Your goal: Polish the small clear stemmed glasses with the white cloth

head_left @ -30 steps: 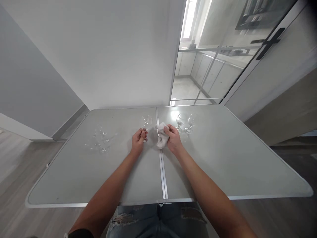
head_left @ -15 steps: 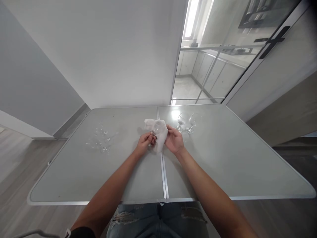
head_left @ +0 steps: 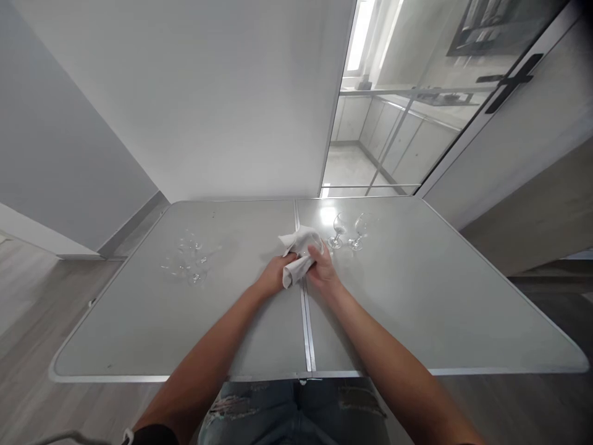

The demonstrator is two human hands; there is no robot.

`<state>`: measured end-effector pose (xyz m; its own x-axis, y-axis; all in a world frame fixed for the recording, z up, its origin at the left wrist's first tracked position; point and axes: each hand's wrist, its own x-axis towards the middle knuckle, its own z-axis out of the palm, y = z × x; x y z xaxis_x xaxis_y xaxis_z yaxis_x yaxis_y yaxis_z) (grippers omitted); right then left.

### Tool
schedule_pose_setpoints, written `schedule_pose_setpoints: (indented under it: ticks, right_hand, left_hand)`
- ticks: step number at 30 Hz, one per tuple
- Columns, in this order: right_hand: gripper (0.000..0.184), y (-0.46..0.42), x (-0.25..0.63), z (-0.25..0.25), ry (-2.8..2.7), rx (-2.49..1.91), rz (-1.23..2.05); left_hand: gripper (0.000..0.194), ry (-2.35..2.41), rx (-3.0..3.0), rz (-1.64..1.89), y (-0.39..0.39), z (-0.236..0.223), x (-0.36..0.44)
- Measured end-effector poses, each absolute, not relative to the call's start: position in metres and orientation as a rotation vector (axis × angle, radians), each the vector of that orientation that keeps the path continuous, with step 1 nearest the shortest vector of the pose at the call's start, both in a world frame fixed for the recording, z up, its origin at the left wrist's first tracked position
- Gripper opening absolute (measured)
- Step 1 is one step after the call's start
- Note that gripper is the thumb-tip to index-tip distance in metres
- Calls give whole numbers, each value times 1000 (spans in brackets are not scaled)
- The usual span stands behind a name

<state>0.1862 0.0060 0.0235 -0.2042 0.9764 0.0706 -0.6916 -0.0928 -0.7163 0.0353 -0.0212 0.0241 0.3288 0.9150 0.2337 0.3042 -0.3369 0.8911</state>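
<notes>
The left forearm (head_left: 215,337) and right forearm (head_left: 382,330) are stretched forward, converging; the left hand (head_left: 274,274) is partly hidden, the right hand (head_left: 323,270) curled.

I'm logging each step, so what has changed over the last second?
The left hand has moved right, bringing the glass into the cloth. The right hand, which held the cloth apart from the glass, now holds it around the bowl. The left glasses and right glasses stayed put.

I have cloth (head_left: 299,267) mid-frame, above table (head_left: 417,309); on it, two glasses (head_left: 357,236) right of centre, glass cluster (head_left: 196,277) left of centre.
</notes>
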Motion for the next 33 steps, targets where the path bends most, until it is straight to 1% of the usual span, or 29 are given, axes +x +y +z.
schedule_pose_setpoints:
  ticks: [2,4,6,8,10,13,16,19,21,24,26,28,30,33]
  right_hand:
    - [41,7,183,21,-643,-522,1651]
    - [41,7,184,20,-611,-518,1670]
    - [50,6,188,19,-654,-470,1691]
    - [61,4,195,20,-743,-413,1716]
    - [64,1,205,21,-840,-398,1743]
    - [58,2,216,21,-917,-447,1773]
    - [48,7,221,20,-865,-543,1757]
    - [44,11,218,22,-860,-588,1763]
    - [47,11,213,25,-941,-581,1752]
    - [70,10,202,29,-1079,-540,1634]
    - [77,8,193,28,-1102,-519,1547]
    - [76,6,186,25,-1060,-560,1479]
    - [70,3,180,19,-985,-643,1392]
    - [62,0,175,14,-885,-712,1302]
  left_hand:
    - [36,1141,1762,962,-22,25,38]
    - [44,1056,1551,924,-22,25,39]
    - [46,873,1258,870,-21,24,38]
    - [42,709,994,849,-21,24,36]
    - [37,605,831,863,-21,25,33]
    - [32,509,701,914,-20,27,29]
    - [27,435,580,985,-19,31,25]
    - [25,384,472,1033,-18,34,19]
    - [25,375,448,1042,-17,36,16]
    - [27,430,511,1010,-18,35,18]
    - [29,525,611,976,-19,31,23]
    - [32,663,737,969,-20,25,30]
    - [33,806,867,1002,-21,19,37]
    - [30,901,990,1042,-21,15,42]
